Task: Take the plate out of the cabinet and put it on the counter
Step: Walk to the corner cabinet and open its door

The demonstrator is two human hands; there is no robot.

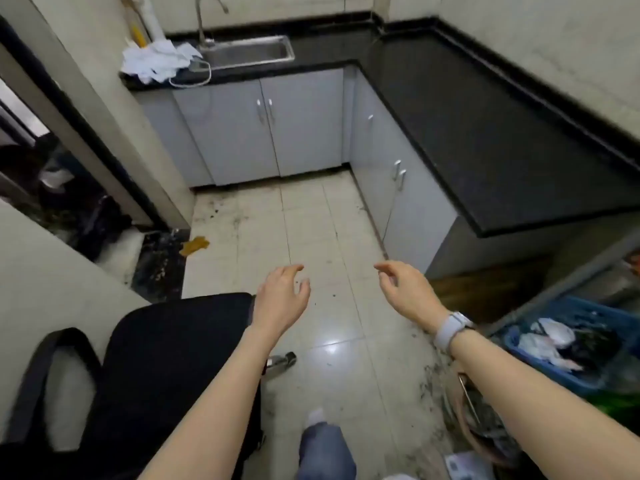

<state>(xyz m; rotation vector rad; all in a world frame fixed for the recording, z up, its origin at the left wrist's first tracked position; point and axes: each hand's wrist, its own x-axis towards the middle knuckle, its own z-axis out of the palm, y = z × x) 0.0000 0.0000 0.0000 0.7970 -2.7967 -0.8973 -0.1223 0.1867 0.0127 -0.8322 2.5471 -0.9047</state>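
No plate is in view. The grey base cabinets (304, 126) under the sink and along the right run (408, 209) have all their doors closed. Above them lies the black counter (485, 140), L-shaped, bare on the right side. My left hand (282, 299) and my right hand (405, 289) are stretched out side by side over the tiled floor, well short of the cabinets. Both have loosely curled, parted fingers and hold nothing. A pale watch sits on my right wrist.
A steel sink (247, 53) with a tap sits at the back, white cloths (156, 60) heaped beside it. A black office chair (156, 368) stands at lower left. A blue bin (568, 344) of rubbish is at lower right. A yellow scrap (195, 244) lies on the dirty floor.
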